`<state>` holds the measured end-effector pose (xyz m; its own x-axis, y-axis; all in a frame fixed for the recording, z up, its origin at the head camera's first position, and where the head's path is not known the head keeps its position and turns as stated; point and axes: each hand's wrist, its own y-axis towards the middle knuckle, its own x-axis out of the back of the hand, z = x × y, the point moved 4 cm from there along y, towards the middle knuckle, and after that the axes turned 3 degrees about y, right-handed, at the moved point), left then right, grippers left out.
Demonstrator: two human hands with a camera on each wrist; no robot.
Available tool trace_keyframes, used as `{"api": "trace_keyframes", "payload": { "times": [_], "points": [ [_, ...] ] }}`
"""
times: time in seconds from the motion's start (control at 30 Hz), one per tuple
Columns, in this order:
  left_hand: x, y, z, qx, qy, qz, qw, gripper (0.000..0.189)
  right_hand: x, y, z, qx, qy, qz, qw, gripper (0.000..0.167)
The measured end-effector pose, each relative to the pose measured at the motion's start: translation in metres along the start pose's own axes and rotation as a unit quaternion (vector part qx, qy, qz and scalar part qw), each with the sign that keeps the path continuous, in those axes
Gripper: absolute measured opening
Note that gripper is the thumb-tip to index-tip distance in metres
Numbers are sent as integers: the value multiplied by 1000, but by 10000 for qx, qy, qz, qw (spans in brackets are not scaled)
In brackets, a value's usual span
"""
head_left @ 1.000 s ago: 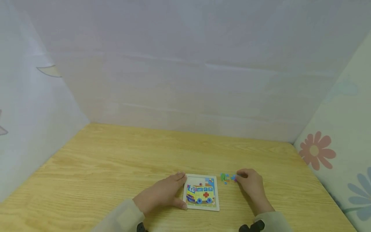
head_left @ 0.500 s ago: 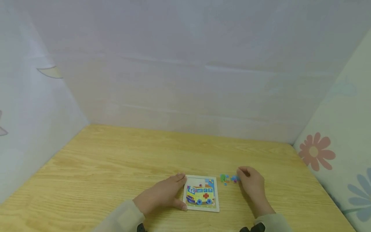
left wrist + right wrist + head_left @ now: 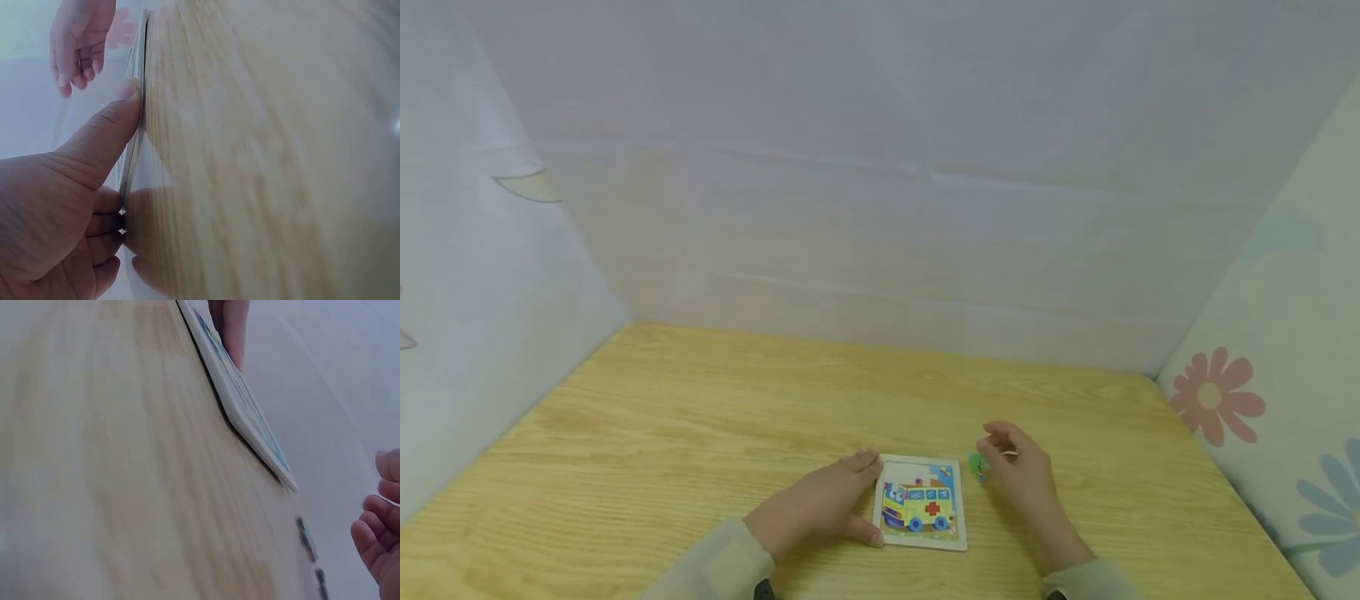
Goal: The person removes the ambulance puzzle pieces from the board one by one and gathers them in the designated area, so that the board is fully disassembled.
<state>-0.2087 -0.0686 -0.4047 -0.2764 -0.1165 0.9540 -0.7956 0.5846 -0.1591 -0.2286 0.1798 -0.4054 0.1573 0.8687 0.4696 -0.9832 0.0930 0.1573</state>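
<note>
A square puzzle board (image 3: 925, 502) with a pale frame lies on the table, showing a yellow ambulance with a red cross. Its upper-left part is bare and pale. My left hand (image 3: 823, 497) grips the board's left edge, thumb at the near corner and fingers at the far one; in the left wrist view the thumb (image 3: 103, 134) presses on the rim. Right of the board lies a green puzzle piece (image 3: 977, 465). My right hand (image 3: 1024, 479) hovers just beside it, fingers loosely bent, with no piece visible in them. Other pieces are hidden beneath it in the head view.
The wooden table (image 3: 737, 400) is bounded by a pale cloth wall (image 3: 880, 208) behind and patterned walls at both sides. In the right wrist view, small dark-edged pieces (image 3: 307, 539) lie beyond the board's corner.
My right hand has moved left from the blue and purple pieces toward the green one, and its fingers have spread. The left hand and board have stayed put.
</note>
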Motion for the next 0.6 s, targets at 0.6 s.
{"api": "trace_keyframes", "payload": {
  "times": [0.6],
  "points": [
    [-1,0,1,18,-74,-41,10000,96,-40,-10,11,1522,-951,1375,9741,15]
  ]
}}
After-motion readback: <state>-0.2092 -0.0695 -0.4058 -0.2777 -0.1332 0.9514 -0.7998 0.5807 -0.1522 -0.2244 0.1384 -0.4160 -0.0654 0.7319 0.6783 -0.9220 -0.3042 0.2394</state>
